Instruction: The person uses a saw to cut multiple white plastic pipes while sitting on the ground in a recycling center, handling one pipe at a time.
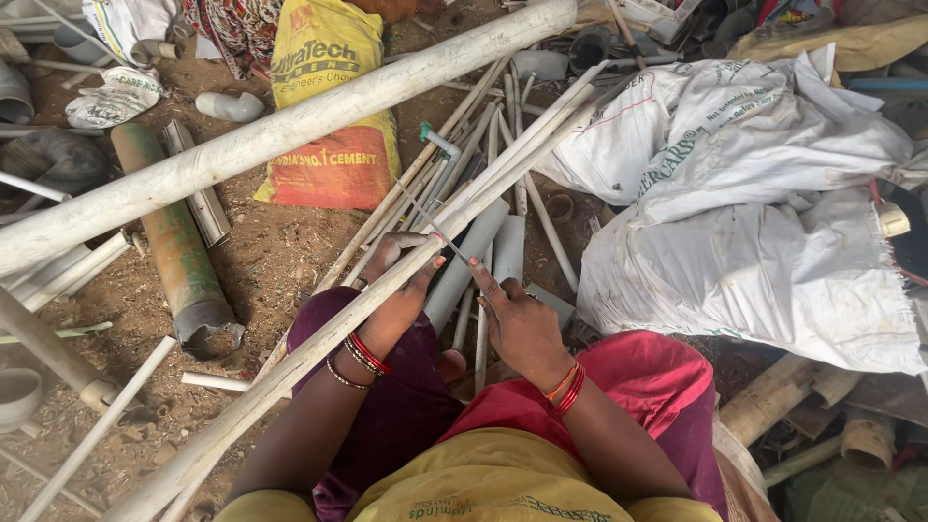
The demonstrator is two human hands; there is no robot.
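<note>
Plainly, both hands work at one long pale pipe (pixel 319 338) that lies slantwise across the person's lap, its long axis running from low on the left side up and away to the right, toward the heap of thinner pipes (pixel 483 155). The left hand (pixel 401 290) wraps this pipe from above, grip closed round it, so it is the hand in contact with the pipe. The right hand (pixel 522 324) sits just right of the pipe, fingers pinched on the near end of a thin hacksaw blade (pixel 430 217); the blade slants up and left from that grip and crosses the pipe just beyond the left hand (whether its edge touches the pipe, I cannot tell). Farther out from both hands lie a fat white pipe (pixel 290 126), a yellow cement sack (pixel 329 106) and white sacks (pixel 754 222) on the dirt floor (pixel 271 261).
</note>
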